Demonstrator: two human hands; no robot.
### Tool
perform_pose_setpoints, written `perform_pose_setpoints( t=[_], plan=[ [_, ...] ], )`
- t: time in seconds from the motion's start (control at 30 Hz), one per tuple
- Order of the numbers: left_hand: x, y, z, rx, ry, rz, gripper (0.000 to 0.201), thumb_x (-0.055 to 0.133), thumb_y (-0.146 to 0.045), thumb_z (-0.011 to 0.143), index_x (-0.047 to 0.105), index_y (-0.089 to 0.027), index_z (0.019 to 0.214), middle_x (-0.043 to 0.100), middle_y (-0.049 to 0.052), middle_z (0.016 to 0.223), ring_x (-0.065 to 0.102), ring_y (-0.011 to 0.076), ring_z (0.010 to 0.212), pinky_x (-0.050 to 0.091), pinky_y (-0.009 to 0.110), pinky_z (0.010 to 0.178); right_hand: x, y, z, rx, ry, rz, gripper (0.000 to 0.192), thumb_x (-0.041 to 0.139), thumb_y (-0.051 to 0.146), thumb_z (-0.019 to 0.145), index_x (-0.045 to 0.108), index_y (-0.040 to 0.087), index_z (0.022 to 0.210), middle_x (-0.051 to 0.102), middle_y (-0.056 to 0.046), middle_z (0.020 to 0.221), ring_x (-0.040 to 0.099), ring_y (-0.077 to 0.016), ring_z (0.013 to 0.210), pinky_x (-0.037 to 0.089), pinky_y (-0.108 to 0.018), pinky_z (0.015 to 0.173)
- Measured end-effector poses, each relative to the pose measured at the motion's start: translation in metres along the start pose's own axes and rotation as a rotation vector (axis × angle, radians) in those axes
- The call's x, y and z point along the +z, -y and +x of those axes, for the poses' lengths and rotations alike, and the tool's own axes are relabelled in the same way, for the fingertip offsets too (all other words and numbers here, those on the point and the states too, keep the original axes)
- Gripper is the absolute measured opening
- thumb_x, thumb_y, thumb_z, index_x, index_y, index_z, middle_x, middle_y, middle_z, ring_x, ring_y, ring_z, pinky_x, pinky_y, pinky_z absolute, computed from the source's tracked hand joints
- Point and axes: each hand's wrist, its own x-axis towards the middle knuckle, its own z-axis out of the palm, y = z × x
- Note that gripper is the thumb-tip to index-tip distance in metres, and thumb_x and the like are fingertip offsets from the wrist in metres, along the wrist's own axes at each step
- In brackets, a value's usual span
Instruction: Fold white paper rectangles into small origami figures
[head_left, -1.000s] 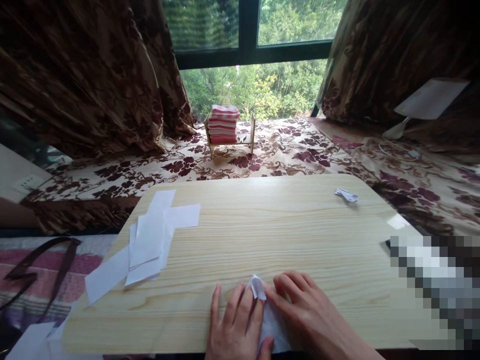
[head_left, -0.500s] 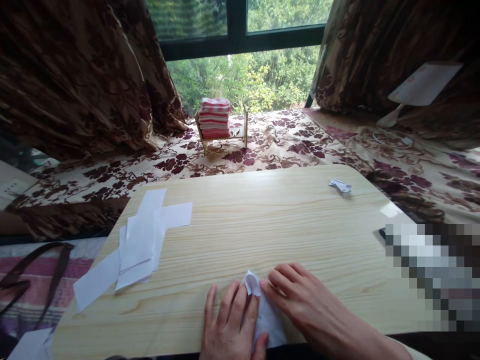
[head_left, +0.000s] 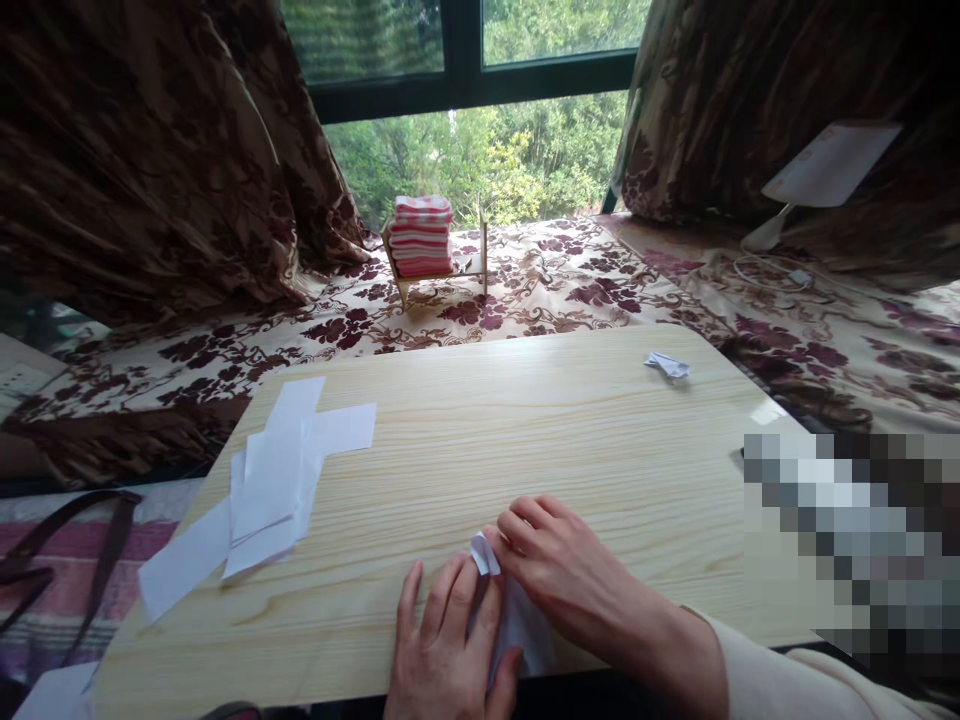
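Observation:
A sheet of white paper lies at the table's near edge, its far tip folded up into a small flap. My left hand rests on the paper's left side with its fingers stretched out and apart. From the right, my right hand reaches over the sheet, fingers curled and closed at the folded tip beside the left fingertips. Much of the paper is hidden under both hands.
Several white paper strips overlap on the table's left. A small folded paper piece sits at the far right. Folded pink-striped towels stand on a small rack beyond the table. A white lamp is at the right.
My right hand has moved slightly away from me and left, onto the folded tip. My left hand keeps lying on the paper. The view has shifted a little.

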Motion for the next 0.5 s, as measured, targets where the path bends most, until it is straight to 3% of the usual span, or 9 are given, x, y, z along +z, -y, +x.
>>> perform_pose_setpoints(
  t=[0.13, 0.27, 0.5],
  plan=[
    [-0.003, -0.003, 0.001, -0.033, 0.017, -0.027, 0.040, 0.048, -0.042, 0.092, 0.065, -0.015, 0.118, 0.064, 0.013, 0.120, 0.052, 0.0255, 0.118, 0.015, 0.045, 0.115, -0.003, -0.004, -0.003, -0.022, 0.031, -0.050, 0.006, 0.063, 0.019, 0.087, 0.062, 0.014, 0.089, 0.059, -0.006, 0.087, 0.046, -0.0226, 0.082, 0.033, -0.035, 0.065],
    [-0.003, -0.004, 0.001, -0.026, 0.017, -0.015, 0.042, 0.047, -0.042, 0.093, 0.064, -0.015, 0.120, 0.064, 0.013, 0.121, 0.052, 0.0254, 0.118, 0.014, 0.046, 0.115, -0.004, -0.005, -0.020, -0.037, -0.003, -0.061, 0.012, 0.064, 0.017, 0.085, 0.061, 0.013, 0.096, 0.059, -0.005, 0.087, 0.046, -0.0218, 0.080, 0.034, -0.035, 0.069],
    [-0.004, -0.003, 0.003, -0.003, 0.007, -0.013, 0.042, 0.047, -0.042, 0.093, 0.063, -0.015, 0.121, 0.065, 0.011, 0.121, 0.051, 0.0247, 0.118, 0.011, 0.044, 0.116, -0.007, -0.003, -0.024, 0.040, 0.017, 0.086, 0.019, 0.068, 0.022, 0.085, 0.061, 0.016, 0.102, 0.060, -0.004, 0.089, 0.048, -0.0212, 0.082, 0.034, -0.034, 0.071]
  ],
)
